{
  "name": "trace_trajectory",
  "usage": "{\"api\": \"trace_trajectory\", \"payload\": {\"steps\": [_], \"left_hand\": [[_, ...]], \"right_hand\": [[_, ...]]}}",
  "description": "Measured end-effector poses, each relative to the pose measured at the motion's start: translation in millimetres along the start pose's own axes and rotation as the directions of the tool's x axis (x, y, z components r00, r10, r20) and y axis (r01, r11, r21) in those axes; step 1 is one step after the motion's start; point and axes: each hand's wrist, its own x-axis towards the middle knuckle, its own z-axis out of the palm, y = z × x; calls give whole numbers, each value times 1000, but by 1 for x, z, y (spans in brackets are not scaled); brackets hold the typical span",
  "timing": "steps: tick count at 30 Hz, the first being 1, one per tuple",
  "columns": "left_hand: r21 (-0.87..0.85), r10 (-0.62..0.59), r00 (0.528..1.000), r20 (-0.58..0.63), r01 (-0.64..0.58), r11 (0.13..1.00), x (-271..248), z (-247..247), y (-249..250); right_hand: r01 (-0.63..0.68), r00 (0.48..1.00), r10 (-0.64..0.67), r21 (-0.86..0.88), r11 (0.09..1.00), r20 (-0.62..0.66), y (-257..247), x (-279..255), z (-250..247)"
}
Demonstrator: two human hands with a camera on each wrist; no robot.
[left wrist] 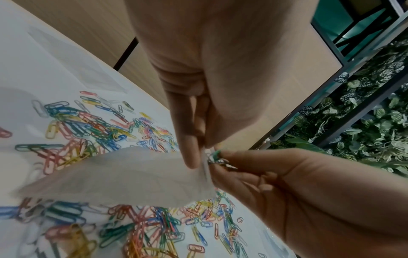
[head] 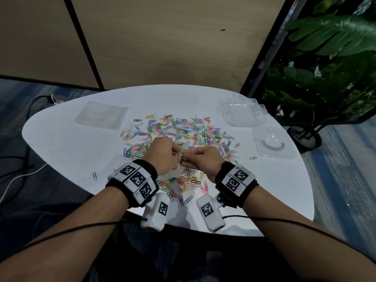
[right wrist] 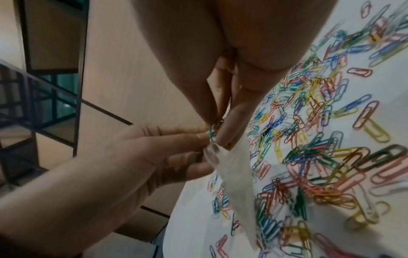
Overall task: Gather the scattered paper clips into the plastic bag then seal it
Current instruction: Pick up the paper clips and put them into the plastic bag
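Here the left hand pinched the mouth of the limp, thin plastic bag above the table while the right hand pinched a few light, slippery paper clips at that opening, best gripped at its rim

Dim, soft indoor light; wide-angle edges bend, wrist views blur up close.
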Motion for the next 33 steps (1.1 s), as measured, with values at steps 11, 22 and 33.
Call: {"api": "trace_trajectory", "payload": {"steps": [11,22,33], "left_hand": [[-56,23,999,-36,-25,998,-2,-8,2],[-32,-41,989,-142,37,999,4,-26,-8],[20,-21,990,-136,24,1000,-1,-37,-10]], "right_hand": [[182,983,-117,-738,650,139,-8,5,14],[-52,998,43,-832,552,-34,5,-2,-39],[161,980,-123,-986,35,156,85,14,-6]]}}
